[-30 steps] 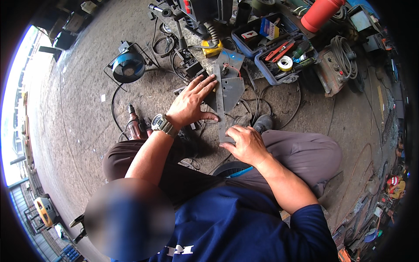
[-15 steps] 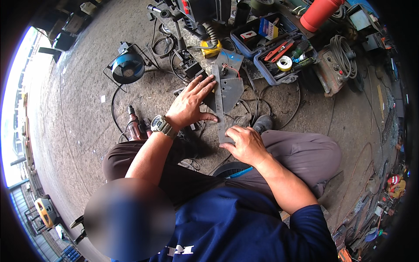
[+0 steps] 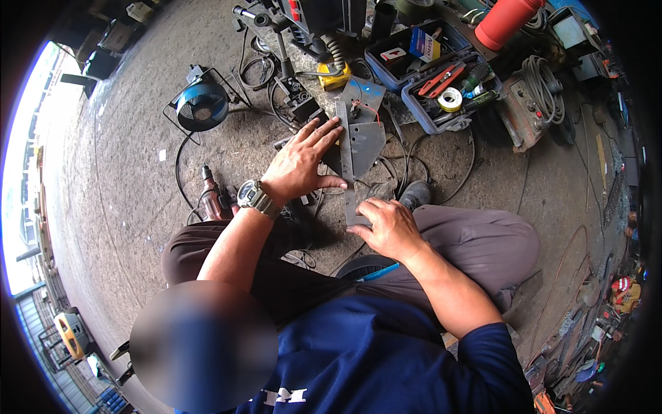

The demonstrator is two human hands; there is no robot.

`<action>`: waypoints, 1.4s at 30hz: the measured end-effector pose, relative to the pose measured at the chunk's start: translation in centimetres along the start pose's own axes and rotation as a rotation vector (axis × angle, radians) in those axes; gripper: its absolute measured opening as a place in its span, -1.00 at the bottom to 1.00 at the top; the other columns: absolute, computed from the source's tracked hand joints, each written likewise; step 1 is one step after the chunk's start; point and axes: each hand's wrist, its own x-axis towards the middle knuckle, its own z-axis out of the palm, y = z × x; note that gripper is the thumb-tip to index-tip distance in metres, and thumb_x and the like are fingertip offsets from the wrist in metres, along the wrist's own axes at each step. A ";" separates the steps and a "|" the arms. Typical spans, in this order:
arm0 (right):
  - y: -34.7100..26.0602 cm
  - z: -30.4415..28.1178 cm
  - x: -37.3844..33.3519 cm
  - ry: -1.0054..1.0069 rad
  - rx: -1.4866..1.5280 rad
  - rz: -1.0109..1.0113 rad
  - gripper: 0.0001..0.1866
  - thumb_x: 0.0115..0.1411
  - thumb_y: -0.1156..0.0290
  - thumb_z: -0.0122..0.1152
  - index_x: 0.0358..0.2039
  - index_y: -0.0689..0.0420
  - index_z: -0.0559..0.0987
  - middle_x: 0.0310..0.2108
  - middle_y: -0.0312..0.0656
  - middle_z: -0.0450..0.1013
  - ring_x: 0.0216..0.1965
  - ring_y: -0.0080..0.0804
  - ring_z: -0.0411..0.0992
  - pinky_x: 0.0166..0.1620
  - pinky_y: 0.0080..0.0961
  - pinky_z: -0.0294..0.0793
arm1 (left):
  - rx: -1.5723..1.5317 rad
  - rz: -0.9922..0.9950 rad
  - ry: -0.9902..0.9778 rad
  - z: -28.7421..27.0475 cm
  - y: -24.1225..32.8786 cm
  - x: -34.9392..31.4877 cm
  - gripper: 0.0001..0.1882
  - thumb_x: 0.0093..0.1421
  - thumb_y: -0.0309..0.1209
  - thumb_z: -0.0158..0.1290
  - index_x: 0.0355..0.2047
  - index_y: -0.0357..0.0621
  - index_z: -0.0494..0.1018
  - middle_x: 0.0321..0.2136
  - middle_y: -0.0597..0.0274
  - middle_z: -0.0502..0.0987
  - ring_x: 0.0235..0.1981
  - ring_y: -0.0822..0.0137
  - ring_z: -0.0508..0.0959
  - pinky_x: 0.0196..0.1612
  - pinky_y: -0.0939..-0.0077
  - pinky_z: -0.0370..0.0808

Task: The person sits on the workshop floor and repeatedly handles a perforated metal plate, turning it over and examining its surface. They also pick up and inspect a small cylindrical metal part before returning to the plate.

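A long grey flat steel strip point(image 3: 347, 152), ruler-like, lies across a dark metal plate point(image 3: 367, 143) with a few holes in it. My left hand point(image 3: 300, 162) rests flat with its fingers stretched along the strip's left edge. Its thumb is spread out and touches the strip lower down. At the near end of the strip, my right hand point(image 3: 388, 226) is closed, its thumb and fingers pinching that end. Part of the plate is hidden under the left hand and the strip. A second plate point(image 3: 362, 95) with a blue patch sits just beyond.
An open blue toolbox point(image 3: 422, 119) holding tape and tools stands at the far right, beside a cable-wrapped metal box point(image 3: 522, 114). A drill point(image 3: 212, 196) and a blue round fan point(image 3: 201, 107) are at the left. Black cables point(image 3: 407, 160) run over the floor around the plates.
Almost nothing differs. My left thumb has shifted very slightly to the right and up along the strip; the right hand keeps its place.
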 end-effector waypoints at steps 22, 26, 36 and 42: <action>1.9 -2.5 8.6 0.410 0.165 0.144 -0.87 0.30 0.49 0.17 -0.19 0.26 0.50 -0.41 0.02 0.61 -0.36 -0.16 0.65 -0.33 -0.32 0.60 | -0.025 -0.096 -0.040 -0.8 1.4 0.3 0.10 -0.12 0.16 0.38 0.32 -0.20 0.23 0.41 0.15 0.16 0.35 -0.13 0.23 0.36 0.10 0.28; 2.9 -1.8 11.7 0.489 0.130 0.124 -0.85 0.25 0.44 0.22 -0.25 0.26 0.55 -0.39 0.11 0.59 -0.31 0.06 0.61 -0.27 -0.17 0.61 | -0.035 -0.092 -0.042 -0.7 1.3 0.4 0.10 -0.10 0.16 0.38 0.32 -0.19 0.24 0.41 0.14 0.16 0.35 -0.14 0.23 0.38 0.11 0.26; 2.9 -1.5 12.8 0.447 0.044 0.068 -0.88 0.23 0.46 0.21 -0.29 0.25 0.55 -0.41 0.10 0.59 -0.32 0.09 0.60 -0.25 -0.15 0.60 | -0.051 -0.061 -0.024 -0.8 1.2 0.1 0.07 -0.08 0.17 0.36 0.30 -0.22 0.25 0.39 0.12 0.19 0.33 -0.14 0.24 0.39 0.11 0.23; 2.3 -1.7 12.8 0.381 -0.003 0.079 -0.89 0.23 0.46 0.19 -0.35 0.26 0.54 -0.49 0.15 0.55 -0.36 0.15 0.58 -0.30 -0.07 0.57 | -0.039 -0.068 -0.037 -0.7 1.2 0.1 0.08 -0.09 0.18 0.36 0.29 -0.23 0.26 0.39 0.08 0.19 0.33 -0.15 0.25 0.39 0.10 0.22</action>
